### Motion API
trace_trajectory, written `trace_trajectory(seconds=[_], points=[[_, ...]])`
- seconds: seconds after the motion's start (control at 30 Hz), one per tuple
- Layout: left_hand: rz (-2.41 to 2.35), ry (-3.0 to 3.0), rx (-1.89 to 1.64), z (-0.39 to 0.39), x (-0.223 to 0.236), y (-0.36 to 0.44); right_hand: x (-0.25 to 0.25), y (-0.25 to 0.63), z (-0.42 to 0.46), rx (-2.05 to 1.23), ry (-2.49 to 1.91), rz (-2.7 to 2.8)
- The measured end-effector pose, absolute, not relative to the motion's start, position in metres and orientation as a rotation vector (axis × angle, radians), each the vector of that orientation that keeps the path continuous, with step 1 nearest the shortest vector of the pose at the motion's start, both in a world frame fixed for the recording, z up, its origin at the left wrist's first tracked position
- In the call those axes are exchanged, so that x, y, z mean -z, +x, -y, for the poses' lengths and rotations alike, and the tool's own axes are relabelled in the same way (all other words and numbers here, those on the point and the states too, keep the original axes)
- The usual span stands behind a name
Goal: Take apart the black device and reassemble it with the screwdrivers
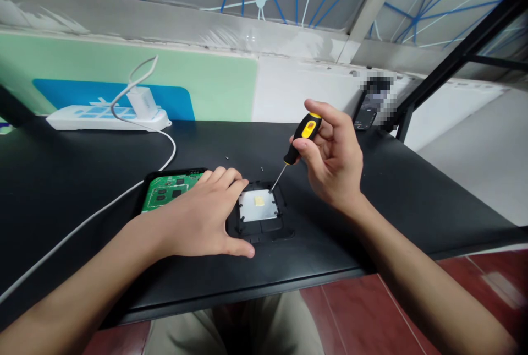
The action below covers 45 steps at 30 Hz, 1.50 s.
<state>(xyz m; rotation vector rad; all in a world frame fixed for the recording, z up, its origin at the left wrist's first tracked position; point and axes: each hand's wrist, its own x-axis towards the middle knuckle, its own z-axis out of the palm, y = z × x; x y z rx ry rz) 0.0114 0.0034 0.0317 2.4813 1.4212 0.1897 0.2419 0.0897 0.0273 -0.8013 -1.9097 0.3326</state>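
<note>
My right hand (336,159) is closed around the black and yellow handle of a screwdriver (306,134). Its thin shaft slants down to the left, and the tip meets the upper right corner of a metal plate (249,211). This silver plate carries a small yellowish pad (259,201) and sits in a black plastic cover (272,228) on the table. My left hand (206,209) grips the cover's left side, fingers at the far edge and thumb near the front. Partly behind that hand, a green circuit board (169,190) lies in a black housing.
Two tiny screws, one a loose screw (262,169), lie beyond the cover on the black table (322,245). A white power strip (103,118) with a plugged-in charger (142,103) stands at the back left, its white cable (99,211) crossing the table. A phone (369,107) leans at the back right.
</note>
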Motion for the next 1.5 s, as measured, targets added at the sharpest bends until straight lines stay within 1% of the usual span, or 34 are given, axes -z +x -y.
trace_trajectory(seconds=[0.53, 0.83, 1.07, 1.37, 1.5], points=[[-1.421, 2.489, -0.188, -0.004, -0.030, 0.010, -0.038, 0.238, -0.080, -0.511, -0.698, 1.935], [-1.416, 2.495, -0.182, -0.005, -0.028, 0.010, -0.047, 0.229, -0.080, -0.402, -0.687, 1.902], [-1.409, 2.483, -0.205, -0.006, -0.028, 0.010, -0.050, 0.233, -0.081, -0.585, -0.680, 1.937], [-1.416, 2.486, -0.211, -0.005, -0.027, 0.008, -0.046, 0.231, -0.079, -0.491, -0.598, 1.879], [-1.416, 2.483, -0.195, -0.005, -0.028, 0.009, -0.048, 0.228, -0.077, -0.527, -0.586, 1.867]])
